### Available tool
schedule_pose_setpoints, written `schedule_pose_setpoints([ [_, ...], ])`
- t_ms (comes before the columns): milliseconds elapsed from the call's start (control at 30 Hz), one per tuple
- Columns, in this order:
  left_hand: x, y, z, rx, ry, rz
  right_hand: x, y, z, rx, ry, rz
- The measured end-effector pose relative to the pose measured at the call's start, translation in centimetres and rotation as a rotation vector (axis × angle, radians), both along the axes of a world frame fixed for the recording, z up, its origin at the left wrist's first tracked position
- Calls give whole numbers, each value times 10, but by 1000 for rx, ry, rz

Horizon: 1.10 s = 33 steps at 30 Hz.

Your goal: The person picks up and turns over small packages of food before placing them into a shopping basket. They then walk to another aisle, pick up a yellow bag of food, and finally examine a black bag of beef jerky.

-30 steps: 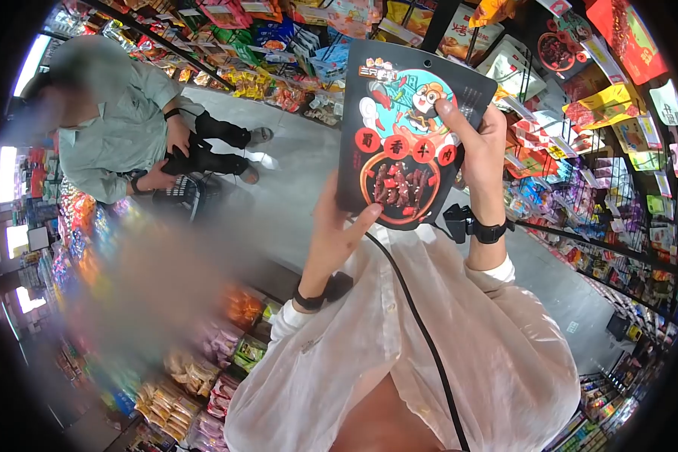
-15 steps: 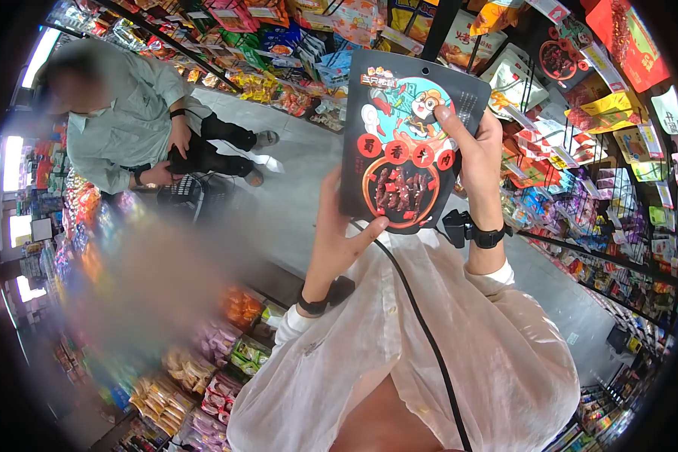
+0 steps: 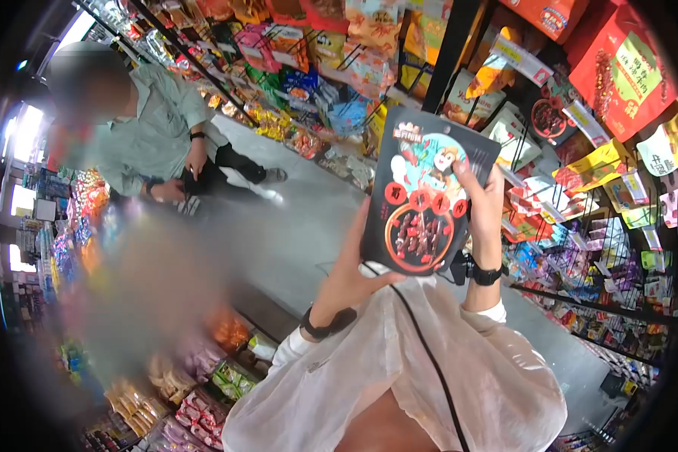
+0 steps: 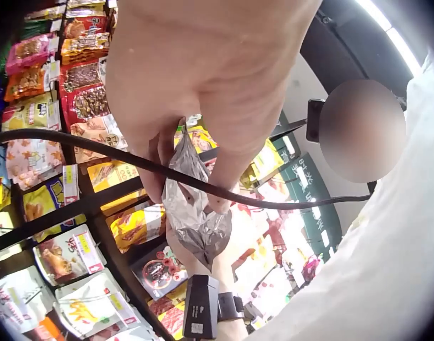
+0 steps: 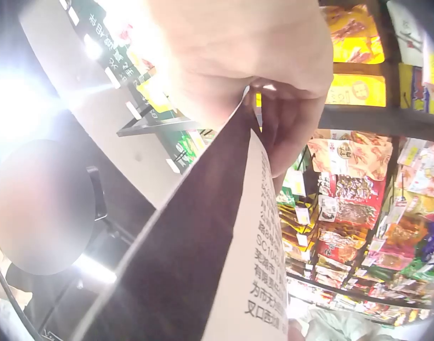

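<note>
Two-handed, pinching black snack pouch [image 3: 399, 162] near hanging packets [image 3: 629, 75]: by lower left corner with left hand [image 3: 348, 277], by right edge with right hand [image 3: 487, 203], apparently leaving front print [image 3: 420, 237] mostly uncovered.

Bystander's face [image 3: 90, 83]: blurred | left hand [image 3: 346, 280]: partly hidden behind pouch [image 3: 428, 197]
</note>
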<state>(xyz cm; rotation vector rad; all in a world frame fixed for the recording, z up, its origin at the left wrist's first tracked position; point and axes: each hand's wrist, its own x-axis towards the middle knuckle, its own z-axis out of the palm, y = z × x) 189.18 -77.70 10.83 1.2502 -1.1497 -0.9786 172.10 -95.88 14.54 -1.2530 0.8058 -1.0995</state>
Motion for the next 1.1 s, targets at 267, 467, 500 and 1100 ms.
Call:
schedule_pose_setpoints([
  [267, -17, -11, 13, -56, 227, 40, -29, 1, 0, 78, -79, 267],
  [467, -17, -21, 1, -111, -30, 144, -35, 2, 10, 26, 38, 237],
  [500, -16, -25, 0, -122, -205, 192, -37, -2, 12, 12, 19, 216],
  [1100, -32, -41, 0, -19, 278, 425, -19, -4, 29, -88, -96, 397],
])
